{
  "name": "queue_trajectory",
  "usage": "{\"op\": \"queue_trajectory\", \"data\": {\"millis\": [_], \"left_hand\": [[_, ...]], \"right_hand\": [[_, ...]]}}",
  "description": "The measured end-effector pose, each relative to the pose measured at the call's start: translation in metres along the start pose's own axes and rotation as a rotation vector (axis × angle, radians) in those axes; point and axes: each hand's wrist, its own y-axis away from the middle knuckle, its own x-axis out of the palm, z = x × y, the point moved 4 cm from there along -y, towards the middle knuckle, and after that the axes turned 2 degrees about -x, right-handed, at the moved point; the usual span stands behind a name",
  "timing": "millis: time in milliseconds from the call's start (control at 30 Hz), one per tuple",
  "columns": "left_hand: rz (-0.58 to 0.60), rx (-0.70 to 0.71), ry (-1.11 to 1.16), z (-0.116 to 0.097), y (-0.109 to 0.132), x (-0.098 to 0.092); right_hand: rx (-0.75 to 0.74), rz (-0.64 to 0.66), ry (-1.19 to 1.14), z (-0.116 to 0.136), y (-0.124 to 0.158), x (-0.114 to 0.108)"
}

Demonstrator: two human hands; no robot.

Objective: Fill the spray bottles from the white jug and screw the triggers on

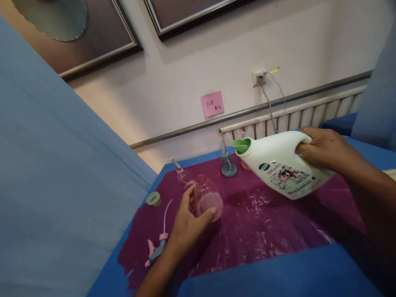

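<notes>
My left hand (pixel 193 218) is wrapped round a pink see-through spray bottle (pixel 208 198) with no top on it, its neck upward. My right hand (pixel 324 146) grips the handle of a large white detergent jug (pixel 287 169). The jug is tilted to the left, with its green pour spout (pixel 243 145) above and to the right of the bottle's neck, apart from it. Left of my left hand, a grey and pink trigger sprayer (pixel 158 249) lies with its tube out. Beyond it is a pale green cap (pixel 154 199).
A teal spray bottle (pixel 229 168) and a pink one (pixel 185 176) stand at the back of the purple plastic sheet (pixel 247 243) on the blue table (pixel 247 274). A blue curtain (pixel 55 173) hangs at left. A radiator (pixel 324 111) and plugged-in cables (pixel 270 103) are behind.
</notes>
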Motion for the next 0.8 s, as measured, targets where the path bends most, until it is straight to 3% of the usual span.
{"op": "queue_trajectory", "data": {"millis": [100, 300, 467, 800], "left_hand": [[-0.022, 0.043, -0.050, -0.014, -0.005, -0.007], [-0.106, 0.117, -0.255, -0.032, -0.009, -0.019], [-0.049, 0.105, -0.375, -0.028, -0.015, -0.020], [0.019, 0.227, -0.488, -0.023, -0.022, -0.011]], "right_hand": [[-0.053, 0.144, 0.045, 0.023, -0.008, 0.008], [-0.100, 0.187, 0.167, 0.047, -0.006, 0.016], [-0.111, 0.217, 0.303, 0.051, -0.006, 0.015], [-0.178, 0.285, 0.373, 0.057, -0.006, 0.017]]}}
